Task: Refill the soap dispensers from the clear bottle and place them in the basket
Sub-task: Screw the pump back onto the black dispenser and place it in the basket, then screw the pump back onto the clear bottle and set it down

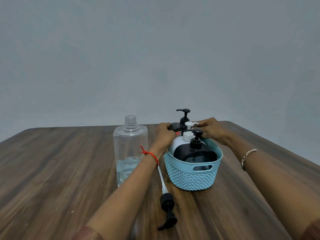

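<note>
Left hand (pixel 164 135) and right hand (pixel 214 131) curl fingers round a black pump soap dispenser (pixel 183 120) at the far rim of a pale blue plastic basket (pixel 190 177), near an uncapped clear bottle (pixel 129 144), on a wooden bench (pixel 52 170) with open room toward both side edges.

Dark wood-grain bench (pixel 52 170) here, running back to a plain grey wall. Standing upright on it, left of centre, is a clear bottle (pixel 130 149), cap off, neck open, a shallow pool of clear liquid in the bottom part. Just beside it on the right sits a light blue basket (pixel 192 177) with a woven-look wall and a handle slot facing us. And lying flat on the bench in front, between the two, is a loose black pump (pixel 167 203), its white tube pointing back towards the gap between bottle and basket.
</note>
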{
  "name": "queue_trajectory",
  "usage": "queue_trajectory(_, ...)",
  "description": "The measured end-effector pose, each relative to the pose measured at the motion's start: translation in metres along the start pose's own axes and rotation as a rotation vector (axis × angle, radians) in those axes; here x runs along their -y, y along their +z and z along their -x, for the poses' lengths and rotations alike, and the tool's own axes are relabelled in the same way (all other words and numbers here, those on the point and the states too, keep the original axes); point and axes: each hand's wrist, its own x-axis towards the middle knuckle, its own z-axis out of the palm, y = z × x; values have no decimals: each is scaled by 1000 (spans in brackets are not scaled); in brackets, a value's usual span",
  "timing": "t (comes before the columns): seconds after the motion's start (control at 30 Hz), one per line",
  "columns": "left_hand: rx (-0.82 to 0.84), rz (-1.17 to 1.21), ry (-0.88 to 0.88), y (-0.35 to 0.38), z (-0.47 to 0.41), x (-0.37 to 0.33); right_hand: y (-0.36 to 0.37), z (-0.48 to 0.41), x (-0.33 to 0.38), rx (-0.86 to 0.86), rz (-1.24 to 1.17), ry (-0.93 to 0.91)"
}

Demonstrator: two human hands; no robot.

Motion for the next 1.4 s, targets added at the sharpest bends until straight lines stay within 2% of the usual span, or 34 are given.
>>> queue_trajectory(0.2, 45, -237, -23, 3, -2, -4, 2, 9, 1, -54, 181, -21)
queue_trajectory(0.53, 43, -556, 24, 1, 10, -12, 6, 29, 19, 41, 467, 60)
queue_trajectory(0.6, 33, -578, 37, -4, 17, -16, 6, 32, 25, -126, 453, -10)
queue_trajectory(0.7, -23, -587, 68, -13, 32, -29, 10, 40, 44, -617, 252, -257)
queue_trajectory(0.73, -49, -577, 91, -16, 36, -35, 12, 44, 54, -724, 195, -364)
queue_trajectory(0.83, -106, -473, 149, -29, 46, -52, 28, 70, 84, -806, 171, -659)
queue_trajectory(0.93, -169, -434, 233, -41, 63, -70, 58, 97, 88, -712, 363, -859)
queue_trajectory(1.0, -180, -387, 309, -49, 80, -88, 77, 110, 76, -615, 450, -891)
queue_trajectory(1.1, -216, -271, 410, -66, 106, -113, 99, 124, 50, -368, 636, -815)
queue_trajectory(1.2, -292, -204, 484, -89, 122, -118, 117, 137, 27, 69, 935, -717)
queue_trajectory(1.27, -319, -168, 487, -104, 131, -110, 126, 143, 15, 276, 1115, -639)
queue_trajectory(1.33, -326, -168, 425, -118, 137, -93, 135, 145, 4, 388, 1254, -641)
queue_trajectory(1.4, -338, -191, 336, -130, 140, -74, 140, 143, -3, 412, 1260, -646)
